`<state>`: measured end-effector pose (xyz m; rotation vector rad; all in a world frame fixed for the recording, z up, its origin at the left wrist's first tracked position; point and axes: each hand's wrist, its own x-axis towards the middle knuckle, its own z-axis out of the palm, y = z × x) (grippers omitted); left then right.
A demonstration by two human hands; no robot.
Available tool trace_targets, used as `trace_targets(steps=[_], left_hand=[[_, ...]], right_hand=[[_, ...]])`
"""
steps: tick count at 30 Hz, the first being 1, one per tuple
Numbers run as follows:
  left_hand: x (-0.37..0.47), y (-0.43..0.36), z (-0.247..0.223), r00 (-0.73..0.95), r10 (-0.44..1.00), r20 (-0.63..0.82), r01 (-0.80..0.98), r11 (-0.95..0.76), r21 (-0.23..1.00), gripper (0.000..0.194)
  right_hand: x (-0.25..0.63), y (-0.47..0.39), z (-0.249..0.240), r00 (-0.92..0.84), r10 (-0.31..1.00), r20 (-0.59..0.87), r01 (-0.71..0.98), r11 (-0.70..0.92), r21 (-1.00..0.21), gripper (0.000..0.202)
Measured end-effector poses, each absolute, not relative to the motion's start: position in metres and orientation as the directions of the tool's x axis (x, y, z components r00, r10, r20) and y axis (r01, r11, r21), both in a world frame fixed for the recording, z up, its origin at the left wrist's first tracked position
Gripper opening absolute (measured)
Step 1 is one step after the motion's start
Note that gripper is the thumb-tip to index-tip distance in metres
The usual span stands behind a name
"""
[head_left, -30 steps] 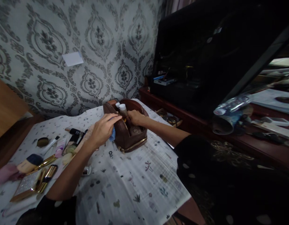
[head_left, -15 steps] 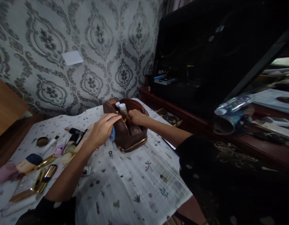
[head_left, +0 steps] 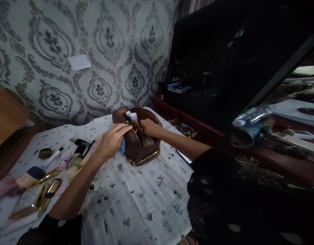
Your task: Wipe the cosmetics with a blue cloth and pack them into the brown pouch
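A brown bag [head_left: 133,149] with a gold zipper stands open on the patterned white cloth [head_left: 136,204]. Two white-capped bottles stick up inside it; the nearer one [head_left: 134,119] is larger. My left hand [head_left: 113,139] rests at the bag's left rim, fingers wrapped against the edge. Inside the opening, beside the bottles, is my right hand [head_left: 149,128]; its fingers are bent and what they touch is hidden. Something blue [head_left: 122,146] shows beneath my left hand, against the bag's side.
Makeup lies spread at the left, with a round brush [head_left: 45,153], a pink tube [head_left: 64,160] and a glittery palette [head_left: 27,200]. A large black screen [head_left: 210,61] stands at the right, near a clear bottle [head_left: 252,115]. A phone-like edge [head_left: 184,156] shows under my right forearm.
The view has shifted very slightly. Both hands remain at the bag, and my right sleeve has moved a little to the left.
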<state>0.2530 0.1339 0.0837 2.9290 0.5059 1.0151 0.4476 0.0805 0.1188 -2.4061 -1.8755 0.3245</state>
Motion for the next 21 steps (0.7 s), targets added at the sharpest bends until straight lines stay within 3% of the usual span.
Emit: trace_targets(steps=[6,13,17,21], left_hand=[[0.252,0.134,0.084,0.743,0.280,0.608,0.286,-0.954,0.089,0.041],[0.253,0.137,0.082,0.743,0.267,0.614,0.276,-0.958,0.082,0.041],[0.252,0.137,0.082,0.751,0.269,0.603,0.275,-0.958,0.085,0.040],[0.250,0.137,0.083,0.762,0.278,0.584,0.275,-0.956,0.096,0.040]], right_hand=[[0.448,0.080,0.119,0.210,0.969,-0.131,0.960,-0.230,-0.160,0.037],[0.456,0.086,0.113,0.036,0.981,-0.191,0.986,-0.065,-0.151,0.051],[0.460,0.092,0.108,-0.067,0.969,-0.237,0.984,0.025,-0.176,0.039],[0.465,0.100,0.098,-0.061,0.960,-0.275,0.983,0.011,-0.182,0.036]])
